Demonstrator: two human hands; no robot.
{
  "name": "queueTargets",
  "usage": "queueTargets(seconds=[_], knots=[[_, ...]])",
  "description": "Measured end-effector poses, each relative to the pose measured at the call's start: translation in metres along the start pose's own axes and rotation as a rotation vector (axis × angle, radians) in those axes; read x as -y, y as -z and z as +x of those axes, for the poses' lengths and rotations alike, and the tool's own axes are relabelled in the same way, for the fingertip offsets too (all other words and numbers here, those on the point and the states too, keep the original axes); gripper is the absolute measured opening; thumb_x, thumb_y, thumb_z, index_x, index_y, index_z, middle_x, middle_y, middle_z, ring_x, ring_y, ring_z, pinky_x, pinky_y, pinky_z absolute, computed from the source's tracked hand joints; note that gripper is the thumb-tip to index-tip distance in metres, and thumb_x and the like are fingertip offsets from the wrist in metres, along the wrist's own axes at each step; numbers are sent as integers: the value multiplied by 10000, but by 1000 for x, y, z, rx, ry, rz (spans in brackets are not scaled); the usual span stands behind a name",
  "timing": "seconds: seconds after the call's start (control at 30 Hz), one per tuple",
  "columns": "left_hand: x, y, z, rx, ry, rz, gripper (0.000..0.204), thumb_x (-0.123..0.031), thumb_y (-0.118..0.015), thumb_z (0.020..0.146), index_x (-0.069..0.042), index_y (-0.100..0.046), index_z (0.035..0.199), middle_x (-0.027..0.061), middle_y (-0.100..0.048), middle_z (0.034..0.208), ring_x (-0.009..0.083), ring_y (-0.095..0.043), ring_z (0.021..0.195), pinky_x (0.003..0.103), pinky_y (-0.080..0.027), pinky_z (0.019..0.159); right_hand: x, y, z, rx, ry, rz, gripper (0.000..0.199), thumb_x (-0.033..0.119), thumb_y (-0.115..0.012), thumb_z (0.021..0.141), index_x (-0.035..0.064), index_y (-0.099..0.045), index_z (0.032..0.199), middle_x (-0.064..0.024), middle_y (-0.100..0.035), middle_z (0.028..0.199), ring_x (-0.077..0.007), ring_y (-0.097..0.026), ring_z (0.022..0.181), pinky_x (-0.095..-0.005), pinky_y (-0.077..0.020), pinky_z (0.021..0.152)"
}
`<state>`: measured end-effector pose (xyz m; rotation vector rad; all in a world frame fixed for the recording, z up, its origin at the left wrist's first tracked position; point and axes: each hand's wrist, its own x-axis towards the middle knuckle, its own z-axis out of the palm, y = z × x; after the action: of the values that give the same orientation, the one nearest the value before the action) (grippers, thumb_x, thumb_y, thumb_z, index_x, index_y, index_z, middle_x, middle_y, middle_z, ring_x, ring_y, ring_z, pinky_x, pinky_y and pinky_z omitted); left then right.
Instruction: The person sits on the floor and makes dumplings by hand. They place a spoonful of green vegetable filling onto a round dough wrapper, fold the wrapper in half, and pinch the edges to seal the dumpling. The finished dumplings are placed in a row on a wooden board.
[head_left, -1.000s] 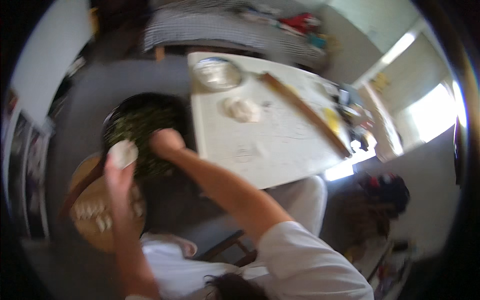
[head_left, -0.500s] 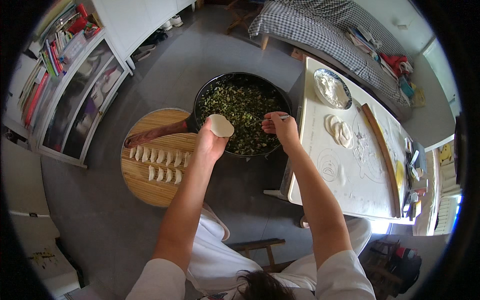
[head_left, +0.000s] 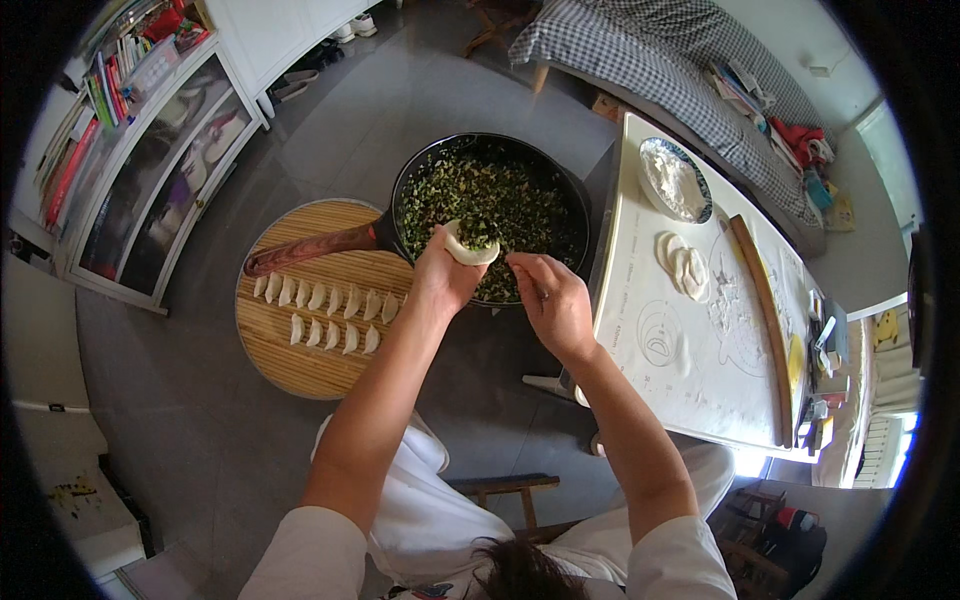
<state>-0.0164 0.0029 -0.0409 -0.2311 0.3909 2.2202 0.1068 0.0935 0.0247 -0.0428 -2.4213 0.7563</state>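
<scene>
My left hand cups a round dough wrapper over the near side of a black frying pan. A small heap of green filling sits on the wrapper, whose sides curve up around it. Chopped green filling fills much of the pan. Just right of the wrapper, the fingers of my right hand are closed in a pinch on a spoon, which the hand almost wholly hides. To the left, several shaped dumplings lie in two rows on a round slatted board.
On the right stands a white-topped table with a bowl of flour, stacked dough wrappers and a long rolling pin. The pan's wooden handle reaches over the board. A bookcase is at the far left.
Filling now lies on the wrapper, which was bare and flat before. My right hand has come from over the pan toward my left hand and turned. The left hand has shifted slightly right.
</scene>
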Motion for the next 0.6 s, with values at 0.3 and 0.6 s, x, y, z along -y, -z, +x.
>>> queueTargets(seconds=[0.3,0.6], knots=[[4,2,0,-74,9,-9,330,-261,-255,934,-37,-400,1127,112,-468,1121,248,-480,1029,415,-417,893,-4,4,-7,-58,-363,283,183,118,-487,860,-1,-558,981,-116,-603,830,-177,-596,751,-266,-468,650],[0,1,-4,-69,15,54,327,-266,-273,929,-18,-419,1086,165,-487,1075,281,-519,981,423,-467,843,-15,6,2,-210,-581,645,271,194,-430,900,-37,-548,978,-82,-594,838,-123,-555,760,-266,-465,668]])
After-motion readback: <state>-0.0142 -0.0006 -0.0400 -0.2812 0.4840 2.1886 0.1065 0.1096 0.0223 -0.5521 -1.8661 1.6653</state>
